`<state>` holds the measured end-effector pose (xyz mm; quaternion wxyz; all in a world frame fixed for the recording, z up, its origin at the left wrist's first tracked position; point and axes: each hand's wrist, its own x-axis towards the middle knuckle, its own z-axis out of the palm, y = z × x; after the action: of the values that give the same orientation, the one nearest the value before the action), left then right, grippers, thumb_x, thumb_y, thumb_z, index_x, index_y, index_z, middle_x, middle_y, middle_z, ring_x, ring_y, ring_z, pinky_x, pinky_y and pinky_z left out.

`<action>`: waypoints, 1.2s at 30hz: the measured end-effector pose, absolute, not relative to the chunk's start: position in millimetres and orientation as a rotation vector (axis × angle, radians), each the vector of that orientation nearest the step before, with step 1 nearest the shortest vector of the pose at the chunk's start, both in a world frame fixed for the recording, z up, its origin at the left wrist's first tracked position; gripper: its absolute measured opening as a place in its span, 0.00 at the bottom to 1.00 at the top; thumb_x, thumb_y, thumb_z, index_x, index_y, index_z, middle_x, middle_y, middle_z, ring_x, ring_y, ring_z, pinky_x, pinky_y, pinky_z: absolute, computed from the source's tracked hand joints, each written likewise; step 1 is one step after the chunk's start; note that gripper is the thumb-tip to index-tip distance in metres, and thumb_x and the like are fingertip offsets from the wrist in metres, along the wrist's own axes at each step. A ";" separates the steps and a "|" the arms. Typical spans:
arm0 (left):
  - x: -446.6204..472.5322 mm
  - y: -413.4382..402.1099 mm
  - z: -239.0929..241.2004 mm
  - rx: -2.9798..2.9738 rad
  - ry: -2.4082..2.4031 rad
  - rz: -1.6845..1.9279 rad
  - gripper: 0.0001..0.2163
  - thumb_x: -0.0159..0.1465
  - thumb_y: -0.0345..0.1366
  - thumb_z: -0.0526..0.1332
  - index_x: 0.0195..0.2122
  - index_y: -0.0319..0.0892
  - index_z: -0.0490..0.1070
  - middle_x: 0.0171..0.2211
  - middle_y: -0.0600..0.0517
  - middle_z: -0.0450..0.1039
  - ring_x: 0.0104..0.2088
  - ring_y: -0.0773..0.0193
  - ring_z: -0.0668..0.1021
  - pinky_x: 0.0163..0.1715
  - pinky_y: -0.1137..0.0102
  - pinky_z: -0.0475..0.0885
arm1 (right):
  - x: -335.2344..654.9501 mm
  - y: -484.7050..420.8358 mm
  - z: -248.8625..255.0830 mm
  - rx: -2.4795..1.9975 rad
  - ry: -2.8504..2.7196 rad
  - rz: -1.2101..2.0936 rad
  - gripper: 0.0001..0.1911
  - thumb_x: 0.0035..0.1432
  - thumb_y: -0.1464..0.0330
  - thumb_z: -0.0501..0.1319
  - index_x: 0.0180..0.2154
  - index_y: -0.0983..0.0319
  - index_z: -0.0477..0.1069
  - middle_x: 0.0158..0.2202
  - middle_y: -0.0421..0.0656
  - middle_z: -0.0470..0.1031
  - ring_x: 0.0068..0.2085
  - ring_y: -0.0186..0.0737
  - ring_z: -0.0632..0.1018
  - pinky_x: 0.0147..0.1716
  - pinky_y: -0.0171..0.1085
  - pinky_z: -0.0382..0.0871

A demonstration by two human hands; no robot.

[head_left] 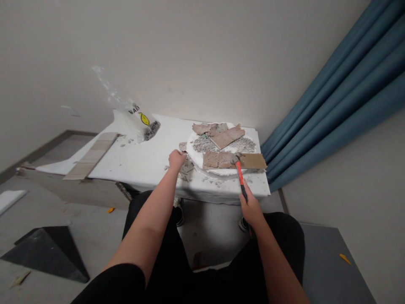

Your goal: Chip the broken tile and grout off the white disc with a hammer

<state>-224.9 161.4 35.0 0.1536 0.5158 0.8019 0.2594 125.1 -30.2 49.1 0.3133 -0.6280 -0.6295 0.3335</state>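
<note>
My right hand is wrapped round the black and red handle of a claw hammer. Its metal head rests on a brown strip of board, whose left part has a cracked, grey-brown layer. Beneath the strip lies a round white disc with grey crumbs on it. At the disc's left edge is my left hand, fingers closed; what they hold, if anything, is hidden. A small brown-grey piece shows just beyond them. More broken board pieces lie across the back of the disc.
A white-covered low table stands against the wall. On it are a clear plastic bag with grey bits inside and a cardboard strip. A blue curtain hangs at the right. A black folded sheet lies on the floor.
</note>
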 end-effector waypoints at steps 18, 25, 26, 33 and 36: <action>-99.7 157.3 41.0 1.910 1.439 1.038 0.03 0.61 0.35 0.63 0.34 0.42 0.74 0.32 0.51 0.78 0.34 0.61 0.77 0.40 0.67 0.71 | 126.1 -30.6 47.1 -1.599 -1.648 0.878 0.37 0.67 0.65 0.53 0.74 0.61 0.53 0.73 0.46 0.59 0.73 0.47 0.59 0.71 0.52 0.54; -97.7 158.1 40.7 1.938 1.464 0.977 0.04 0.62 0.36 0.63 0.34 0.42 0.75 0.32 0.51 0.78 0.34 0.60 0.77 0.41 0.66 0.71 | 125.3 -31.7 50.3 -1.615 -1.639 0.877 0.36 0.67 0.65 0.53 0.74 0.61 0.53 0.72 0.47 0.62 0.72 0.48 0.61 0.71 0.52 0.54; -97.7 158.1 41.1 1.943 1.468 0.975 0.04 0.62 0.36 0.63 0.34 0.42 0.75 0.32 0.51 0.79 0.34 0.60 0.77 0.41 0.66 0.71 | 125.3 -32.1 50.6 -1.617 -1.642 0.875 0.36 0.67 0.65 0.53 0.74 0.60 0.53 0.71 0.47 0.62 0.73 0.48 0.61 0.71 0.52 0.53; -98.5 157.5 40.9 1.941 1.436 0.986 0.04 0.62 0.37 0.63 0.33 0.43 0.74 0.31 0.51 0.78 0.33 0.60 0.76 0.39 0.66 0.71 | 125.5 -33.5 51.6 -1.604 -1.657 0.874 0.36 0.68 0.65 0.53 0.74 0.60 0.53 0.71 0.46 0.64 0.73 0.46 0.60 0.72 0.51 0.53; -98.5 157.8 39.2 1.935 1.409 1.014 0.04 0.61 0.37 0.63 0.33 0.43 0.74 0.29 0.52 0.77 0.32 0.60 0.76 0.38 0.66 0.71 | 125.1 -34.0 53.1 -1.599 -1.655 0.875 0.36 0.68 0.66 0.53 0.74 0.60 0.53 0.71 0.47 0.64 0.73 0.46 0.61 0.71 0.51 0.55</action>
<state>-98.5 157.8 39.2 0.2680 0.7172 0.5222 0.3757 125.1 -34.0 53.1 0.3333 -0.6125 -0.6336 0.3351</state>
